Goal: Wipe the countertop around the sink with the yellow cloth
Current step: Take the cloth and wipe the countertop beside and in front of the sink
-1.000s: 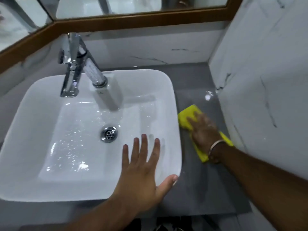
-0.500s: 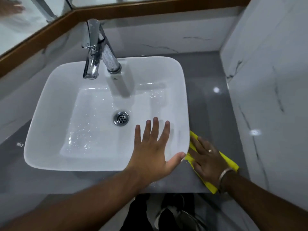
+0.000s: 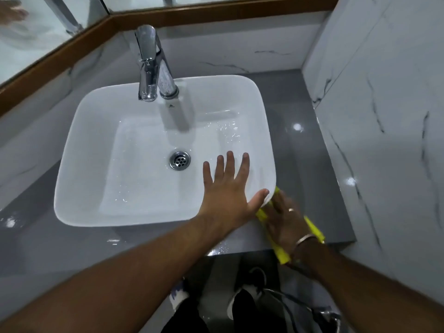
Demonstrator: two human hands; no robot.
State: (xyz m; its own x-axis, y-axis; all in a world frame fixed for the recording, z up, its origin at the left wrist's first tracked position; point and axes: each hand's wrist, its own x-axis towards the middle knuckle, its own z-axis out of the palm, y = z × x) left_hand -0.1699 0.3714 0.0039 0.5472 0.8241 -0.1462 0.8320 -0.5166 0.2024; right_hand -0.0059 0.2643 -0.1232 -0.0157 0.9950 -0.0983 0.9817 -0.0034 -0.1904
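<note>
Since half a second ago the right hand point(image 3: 286, 219) has slid the yellow cloth point(image 3: 281, 253) nearer and leftward, from the desk right of the sink to the sink's near right corner, and a second ago it was farther still, up against the right wall. Now the cloth lies flat on the grey desk point(image 3: 298, 164) at that corner, its far end tucked just beside the white sink point(image 3: 79, 179) rim and its near end hanging slightly past the desk's near edge. That hand presses palm-down on the cloth with fingers spread flat, not clenched; its grip is a flat press rather than a grasp. A ring shows on one finger and a bangle point(image 3: 305, 239) circles the wrist.

At the sink, the left hand point(image 3: 228, 188) rests open on the near right rim, fingers fanned out over the basin wall, thumb reaching toward the corner and nearly touching the cloth; it holds nothing. Wet sheen and droplets show in the basin around the drain point(image 3: 179, 160). At the far rim stands the chrome faucet point(image 3: 153, 68). A marble wall point(image 3: 384, 104) borders the desk on the right.
</note>
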